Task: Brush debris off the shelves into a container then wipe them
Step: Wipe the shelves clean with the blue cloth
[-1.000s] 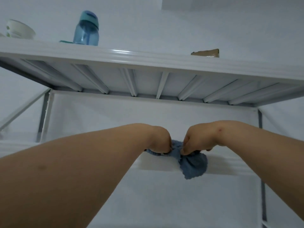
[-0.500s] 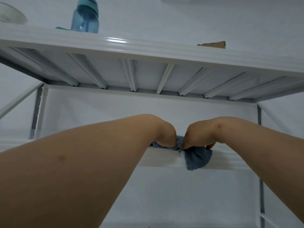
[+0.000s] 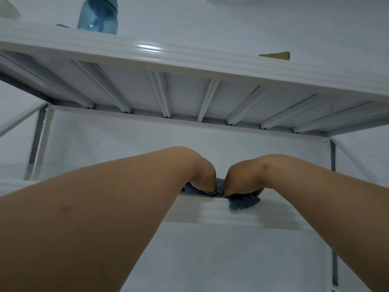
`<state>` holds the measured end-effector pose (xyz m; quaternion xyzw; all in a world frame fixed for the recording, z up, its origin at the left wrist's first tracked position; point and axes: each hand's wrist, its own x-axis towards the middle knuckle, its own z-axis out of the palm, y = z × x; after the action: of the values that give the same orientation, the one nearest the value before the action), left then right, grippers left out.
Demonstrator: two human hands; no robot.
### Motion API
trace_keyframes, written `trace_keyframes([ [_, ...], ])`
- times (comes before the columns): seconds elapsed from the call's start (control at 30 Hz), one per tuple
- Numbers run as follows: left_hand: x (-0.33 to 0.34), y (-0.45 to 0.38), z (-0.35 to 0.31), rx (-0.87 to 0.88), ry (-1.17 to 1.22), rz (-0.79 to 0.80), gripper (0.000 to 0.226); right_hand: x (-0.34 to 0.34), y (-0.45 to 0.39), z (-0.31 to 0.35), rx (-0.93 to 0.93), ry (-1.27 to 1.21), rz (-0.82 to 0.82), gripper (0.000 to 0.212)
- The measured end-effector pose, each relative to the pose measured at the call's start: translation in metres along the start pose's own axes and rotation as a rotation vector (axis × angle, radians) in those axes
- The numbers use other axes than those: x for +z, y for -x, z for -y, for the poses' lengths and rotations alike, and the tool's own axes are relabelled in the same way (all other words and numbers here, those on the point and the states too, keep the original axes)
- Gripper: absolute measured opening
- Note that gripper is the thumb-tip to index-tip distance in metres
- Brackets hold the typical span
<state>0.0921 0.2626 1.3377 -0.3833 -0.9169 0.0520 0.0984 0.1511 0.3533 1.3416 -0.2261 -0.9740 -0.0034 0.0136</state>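
I look up from below at a white shelf unit. Both arms reach forward to the front edge of the middle shelf (image 3: 210,213). My left hand (image 3: 203,175) and my right hand (image 3: 242,178) are side by side, knuckles almost touching, both closed on a blue fluffy cloth (image 3: 242,202). The cloth is bunched on the shelf's edge; a fold of it hangs over the lip below my right hand. The fingers are hidden behind the wrists. The shelf's top surface is out of sight from this angle.
The upper shelf (image 3: 189,60) spans the view, its ribbed underside facing me. On it stand a blue water bottle (image 3: 97,17) at the left, a pale bowl (image 3: 8,11) at the far left, and a brown cardboard piece (image 3: 277,55) at the right. White wall behind.
My hands have pushed the cloth further onto the middle shelf, so less of it hangs over the lip. The view has tilted upward and moved closer.
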Motion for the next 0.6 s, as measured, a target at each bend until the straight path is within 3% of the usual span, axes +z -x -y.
trace_keyframes([
  [0.23,-0.001,-0.017,-0.007,-0.067,-0.030,0.061,0.040,0.001,-0.024,-0.003,-0.095,0.121,0.022,0.015],
  [0.33,0.001,-0.032,-0.009,-0.060,-0.032,0.113,0.040,0.002,-0.040,-0.002,-0.133,0.151,0.011,0.033],
  [0.47,0.003,-0.046,-0.013,-0.023,0.080,0.115,0.027,0.005,-0.055,-0.008,-0.216,0.229,-0.008,0.038],
  [0.57,0.009,-0.048,-0.012,-0.054,0.101,0.099,0.029,0.010,-0.052,-0.012,-0.261,0.192,-0.046,0.018],
  [0.6,0.010,-0.047,-0.012,-0.063,0.072,0.105,0.030,0.010,-0.049,-0.013,-0.259,0.173,-0.038,0.022],
])
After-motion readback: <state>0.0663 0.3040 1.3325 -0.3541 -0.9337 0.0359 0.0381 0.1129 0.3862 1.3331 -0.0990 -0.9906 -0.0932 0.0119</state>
